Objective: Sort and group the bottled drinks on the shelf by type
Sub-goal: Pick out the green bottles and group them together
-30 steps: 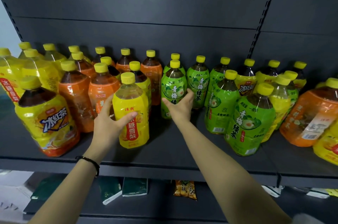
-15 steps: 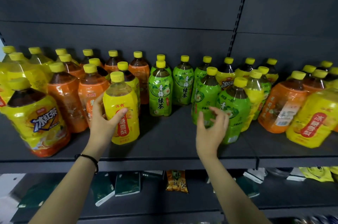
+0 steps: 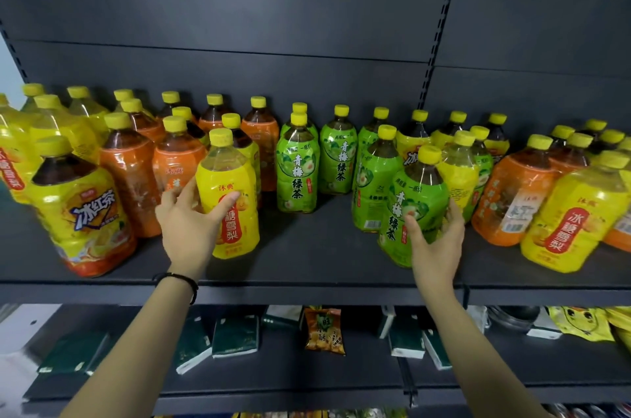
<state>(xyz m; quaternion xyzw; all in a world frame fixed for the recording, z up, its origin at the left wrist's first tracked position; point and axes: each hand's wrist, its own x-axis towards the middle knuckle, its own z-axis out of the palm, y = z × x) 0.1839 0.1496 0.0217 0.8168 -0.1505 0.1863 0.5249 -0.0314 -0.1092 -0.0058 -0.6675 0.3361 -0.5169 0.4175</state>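
Yellow-capped drink bottles crowd a dark shelf. My left hand is closed on a yellow pear-drink bottle that stands upright at the front, left of centre. My right hand wraps the front green tea bottle, thumb on its label and fingers round its right side; this bottle leans slightly. Two more groups stand nearby: green tea bottles in the middle and orange-labelled tea bottles behind my left hand.
A big yellow iced-tea bottle leans at the front left. At the right stand an orange bottle and a yellow pear-drink bottle. Bare shelf lies between my hands. The lower shelf holds green packets and a snack bag.
My right hand left the middle green bottles, moved right and closed round the front green tea bottle. My left hand stayed on the yellow pear-drink bottle.
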